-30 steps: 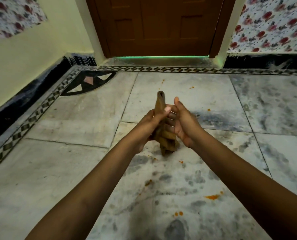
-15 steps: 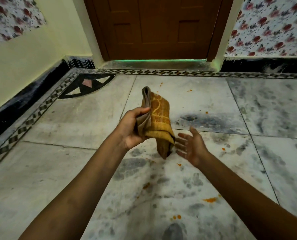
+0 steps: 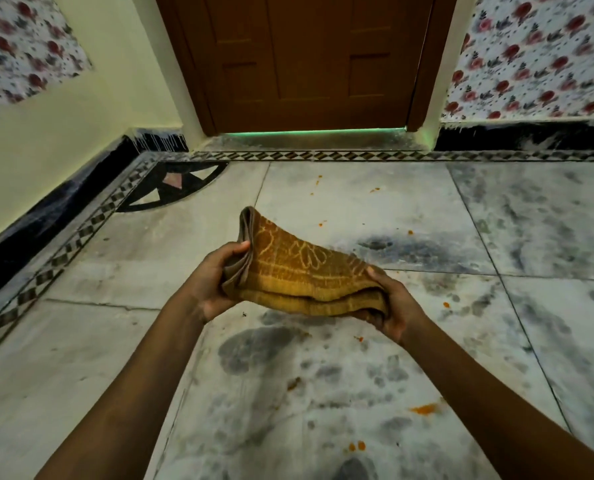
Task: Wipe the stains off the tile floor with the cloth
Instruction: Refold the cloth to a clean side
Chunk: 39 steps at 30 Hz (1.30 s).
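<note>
A folded mustard-yellow cloth [image 3: 299, 271] with a pale flower pattern is held flat in the air above the marble tile floor [image 3: 548, 220]. My left hand [image 3: 216, 282] grips its left end, thumb on top. My right hand [image 3: 392, 306] grips its right end from below. Orange stains dot the floor: a smear [image 3: 425, 408] at lower right, two small spots [image 3: 357, 445] near the bottom, a brownish blob [image 3: 293, 383] below the cloth, and small specks [image 3: 409, 232] further away toward the door.
A shut brown wooden door [image 3: 309, 60] stands straight ahead. A black skirting and a patterned border strip [image 3: 63, 251] run along the left wall and the far wall. A dark fan-shaped inlay [image 3: 174, 185] fills the left corner.
The cloth, held upright by my left hand alone half a second ago, now lies level and spread sideways. My right hand has moved in and taken its right end.
</note>
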### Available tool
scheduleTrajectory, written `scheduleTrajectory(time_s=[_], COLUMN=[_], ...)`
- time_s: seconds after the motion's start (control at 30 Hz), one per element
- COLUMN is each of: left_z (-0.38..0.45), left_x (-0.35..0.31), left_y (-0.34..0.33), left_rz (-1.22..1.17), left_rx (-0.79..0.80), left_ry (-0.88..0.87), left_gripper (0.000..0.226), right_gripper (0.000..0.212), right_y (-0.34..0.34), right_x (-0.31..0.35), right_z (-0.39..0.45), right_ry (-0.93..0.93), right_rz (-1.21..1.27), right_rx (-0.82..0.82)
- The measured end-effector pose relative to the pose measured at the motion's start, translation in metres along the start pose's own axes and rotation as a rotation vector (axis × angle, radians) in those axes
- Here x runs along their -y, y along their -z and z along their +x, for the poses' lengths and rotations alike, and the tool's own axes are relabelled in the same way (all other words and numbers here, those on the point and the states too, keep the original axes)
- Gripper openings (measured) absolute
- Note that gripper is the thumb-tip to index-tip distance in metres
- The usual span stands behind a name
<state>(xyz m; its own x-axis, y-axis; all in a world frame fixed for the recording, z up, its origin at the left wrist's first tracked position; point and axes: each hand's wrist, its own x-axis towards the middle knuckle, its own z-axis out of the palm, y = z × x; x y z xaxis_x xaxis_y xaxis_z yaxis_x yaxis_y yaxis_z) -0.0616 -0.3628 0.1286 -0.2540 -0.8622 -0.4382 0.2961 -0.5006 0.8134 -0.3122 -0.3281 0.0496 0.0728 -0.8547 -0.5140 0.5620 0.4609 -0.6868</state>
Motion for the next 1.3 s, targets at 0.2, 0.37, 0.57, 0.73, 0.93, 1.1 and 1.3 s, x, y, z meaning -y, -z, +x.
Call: scheduleTrajectory(time_s=[0.2,0.37,0.57,0.73,0.93,1.1,1.3], left_z=[0.008,0.016,0.014,0.01,0.017,0.017,0.016], left_x=[0.021,0.043,0.05,0.051,0.05,0.051,0.052], left_y=[0.012,0.008,-0.017,-0.05,-0.058,-0.052,-0.038], left_rz=[0.195,0.341,0.242,0.106,-0.099,-0.031,-0.203], left_rx=[-0.099,-0.225,-0.336,-0.168,-0.038,-0.093,-0.154], left_ry=[0.102,0.095,0.112,0.117,0.104,0.084,0.075], left_gripper=[0.023,0.043,0.024,0.03,0.043,0.046,0.034], right_gripper=[0.017,0.011,0.022,0.015,0.023,0.038,0.029], right_y=[-0.019,-0.047,-0.054,-0.08,-0.094,-0.089,-0.059], right_x=[0.016,0.022,0.023,0.014,0.011,0.011,0.019], right_z=[-0.006,-0.01,-0.012,-0.019,-0.033,-0.031,-0.013], right_ry=[0.134,0.199,0.347,0.376,0.489,0.183,0.439], right_rz=[-0.324,-0.561,-1.009,-0.886,-0.964,-0.483,-0.554], right_rx=[-0.139,-0.208,-0.432,-0.26,-0.116,0.148,-0.275])
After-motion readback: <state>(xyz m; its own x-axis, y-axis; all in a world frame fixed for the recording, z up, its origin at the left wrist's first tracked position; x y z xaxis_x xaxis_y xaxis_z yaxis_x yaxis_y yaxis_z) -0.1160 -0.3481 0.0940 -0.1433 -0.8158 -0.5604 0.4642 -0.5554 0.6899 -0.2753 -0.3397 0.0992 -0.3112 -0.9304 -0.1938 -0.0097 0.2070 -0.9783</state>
